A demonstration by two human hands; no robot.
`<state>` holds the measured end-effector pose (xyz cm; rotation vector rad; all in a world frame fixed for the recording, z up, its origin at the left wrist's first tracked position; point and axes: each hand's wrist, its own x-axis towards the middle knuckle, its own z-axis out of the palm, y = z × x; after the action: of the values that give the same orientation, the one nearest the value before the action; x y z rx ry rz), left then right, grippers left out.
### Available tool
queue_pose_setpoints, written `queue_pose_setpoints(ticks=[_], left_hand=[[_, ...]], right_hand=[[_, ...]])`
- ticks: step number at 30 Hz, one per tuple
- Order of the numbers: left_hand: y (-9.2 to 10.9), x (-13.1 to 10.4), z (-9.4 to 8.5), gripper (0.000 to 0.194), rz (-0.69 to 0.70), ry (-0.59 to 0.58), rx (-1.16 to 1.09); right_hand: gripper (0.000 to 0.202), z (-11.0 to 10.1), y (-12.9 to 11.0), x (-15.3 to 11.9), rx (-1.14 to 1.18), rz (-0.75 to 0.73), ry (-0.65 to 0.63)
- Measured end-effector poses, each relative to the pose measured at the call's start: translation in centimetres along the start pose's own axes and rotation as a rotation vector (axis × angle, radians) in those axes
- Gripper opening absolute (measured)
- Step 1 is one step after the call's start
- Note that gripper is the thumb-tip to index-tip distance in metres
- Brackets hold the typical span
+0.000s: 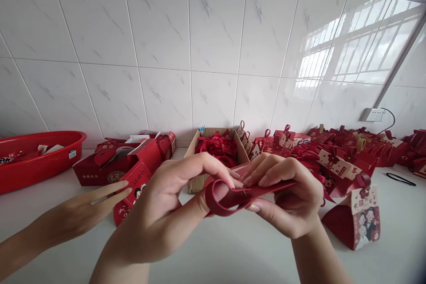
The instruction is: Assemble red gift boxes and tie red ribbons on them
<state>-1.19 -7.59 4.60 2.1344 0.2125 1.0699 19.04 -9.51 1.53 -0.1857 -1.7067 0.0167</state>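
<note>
A dark red ribbon (pixel 215 207), bent into a loop, is held between my two hands at the centre. My left hand (pixel 173 204) pinches the ribbon at the loop with thumb and fingers. Facing it, my right hand (pixel 286 191) grips the ribbon and a flat red piece between thumb and fingertips. The fingertips of both hands nearly meet above the loop, and a tiny thin thing shows there, too small to name. Behind my hands, a cardboard box (pixel 191 184) holds many red ribbons (pixel 219 147).
Another person's hand (pixel 66 219) reaches in from the left to a red printed card (pixel 138 182). Behind are red boxes (pixel 100 166) and a red basin (pixel 36 168). At right stand a finished-looking red box (pixel 361 219), several more boxes (pixel 342 166) and a black loop (pixel 400 179).
</note>
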Motion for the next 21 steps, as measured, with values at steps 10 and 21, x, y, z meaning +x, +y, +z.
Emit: queue_pose_setpoints(ticks=[10,21], left_hand=[[0.11,0.26,0.24,0.012,0.047,0.044,0.085],[0.45,0.56,0.32,0.013,0.003,-0.021,0.048]], right_hand=[[0.026,-0.15,0.06,-0.08,-0.014,0.002,0.005],[0.027,-0.18,0.05,-0.2,0.0,0.019,0.01]])
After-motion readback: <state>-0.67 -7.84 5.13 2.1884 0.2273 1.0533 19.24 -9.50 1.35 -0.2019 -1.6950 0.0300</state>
